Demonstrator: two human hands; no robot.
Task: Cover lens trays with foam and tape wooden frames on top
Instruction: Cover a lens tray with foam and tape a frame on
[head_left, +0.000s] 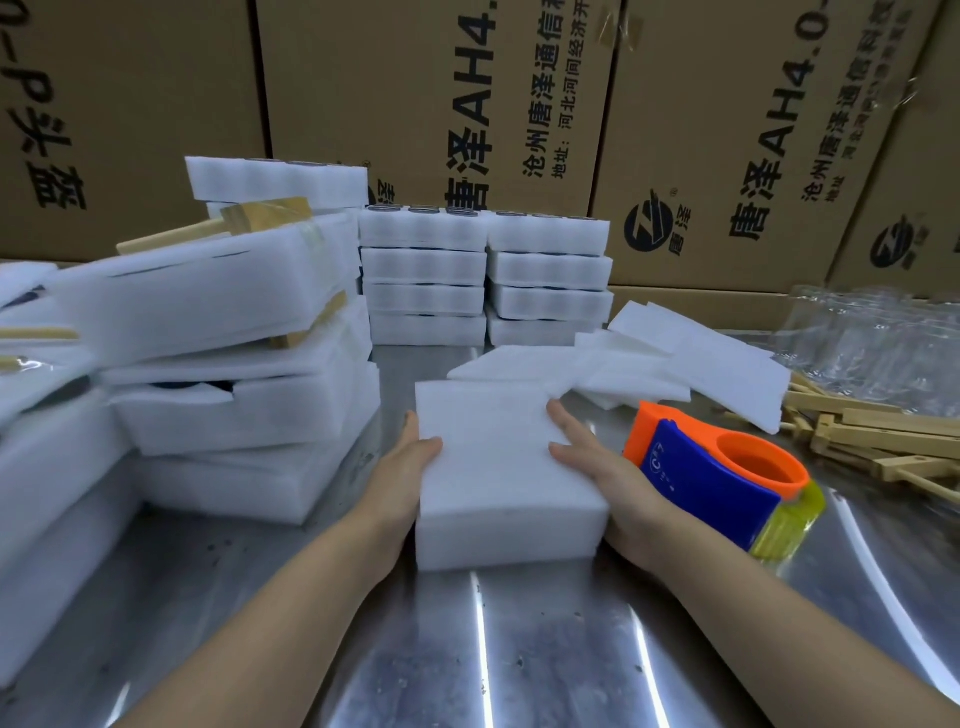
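Observation:
A white foam-covered lens tray (493, 457) lies on the steel table (519, 649) right in front of me. My left hand (405, 467) presses against its left side with the thumb over the top edge. My right hand (597, 467) lies along its right edge, with finger and thumb flat on the foam top. An orange and blue tape dispenser (717, 478) with yellowish tape sits just right of my right hand. Loose foam sheets (701, 364) lie behind the tray. Wooden frames (872, 436) are piled at the right.
Taped foam packs with wooden frames (234, 338) are stacked high on the left. Two neat stacks of foam trays (483, 280) stand at the back. Clear glass pieces (872, 338) sit far right. Large cardboard boxes (415, 104) wall off the rear.

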